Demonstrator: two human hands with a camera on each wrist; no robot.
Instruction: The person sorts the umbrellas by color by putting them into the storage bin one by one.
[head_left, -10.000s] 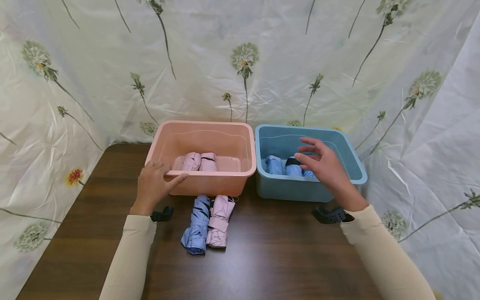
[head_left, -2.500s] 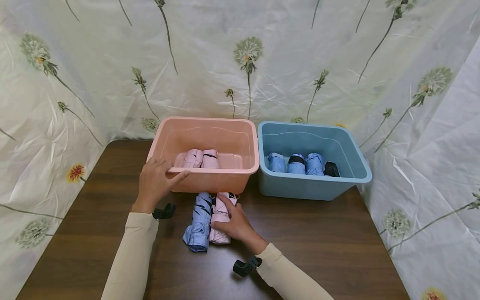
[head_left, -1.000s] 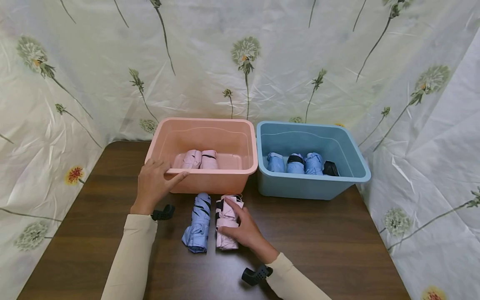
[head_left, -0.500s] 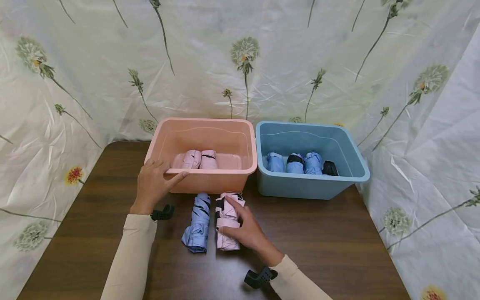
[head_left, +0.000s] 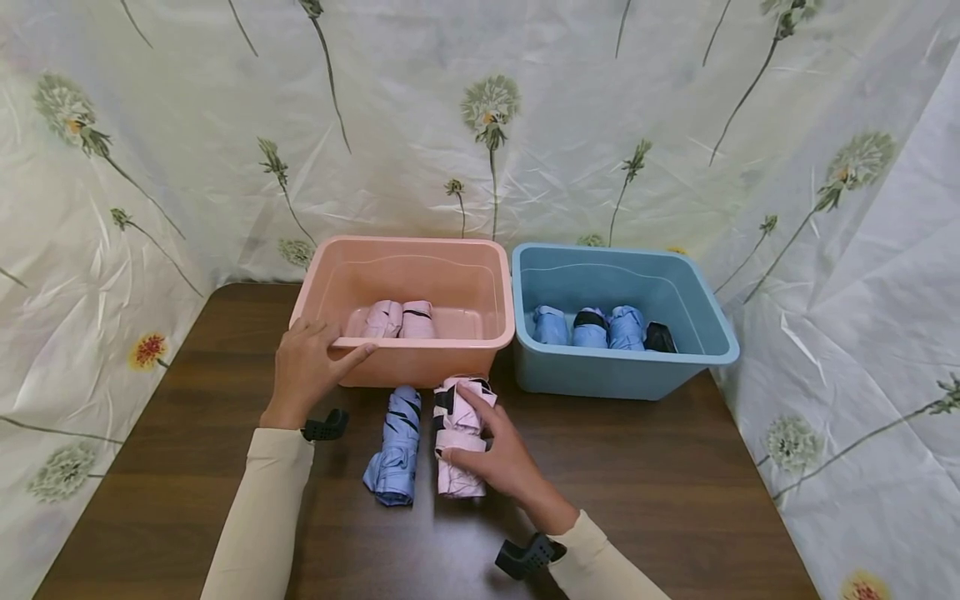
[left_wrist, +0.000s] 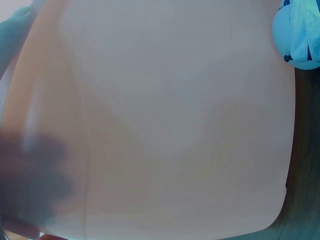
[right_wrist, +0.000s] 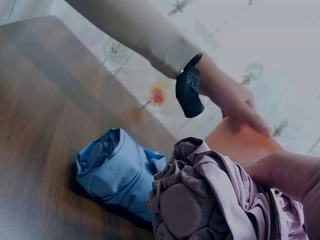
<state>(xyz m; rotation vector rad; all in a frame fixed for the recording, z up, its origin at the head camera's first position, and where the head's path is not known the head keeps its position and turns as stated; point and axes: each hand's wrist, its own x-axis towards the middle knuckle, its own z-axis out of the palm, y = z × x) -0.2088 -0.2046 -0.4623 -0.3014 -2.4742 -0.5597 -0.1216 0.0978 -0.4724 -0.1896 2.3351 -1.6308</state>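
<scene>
In the head view my right hand (head_left: 498, 454) grips a folded pink umbrella (head_left: 459, 475), thumb on its near side and fingers over the top. The umbrella's gathered end (right_wrist: 182, 210) faces the right wrist camera. A folded blue umbrella (head_left: 397, 454) lies on the table just left of it, a gap between them. My left hand (head_left: 303, 371) holds the front left corner of the peach bin (head_left: 420, 362), its thumb along the rim. Inside that bin two folded pink umbrellas (head_left: 417, 321) lie side by side. The bin's wall fills the left wrist view.
A blue bin (head_left: 600, 375) stands right beside the peach one. Several folded blue umbrellas (head_left: 590, 329) lie in it, with a black item (head_left: 660, 337) at their right. Both bins stand on a dark wooden table (head_left: 637, 483) against a flowered cloth backdrop (head_left: 390, 125).
Ten seconds ago my right hand was over the blue bin. Since then it has taken hold of the pink umbrella and shifted it right, off the blue one, and slightly forward. My left hand stays put.
</scene>
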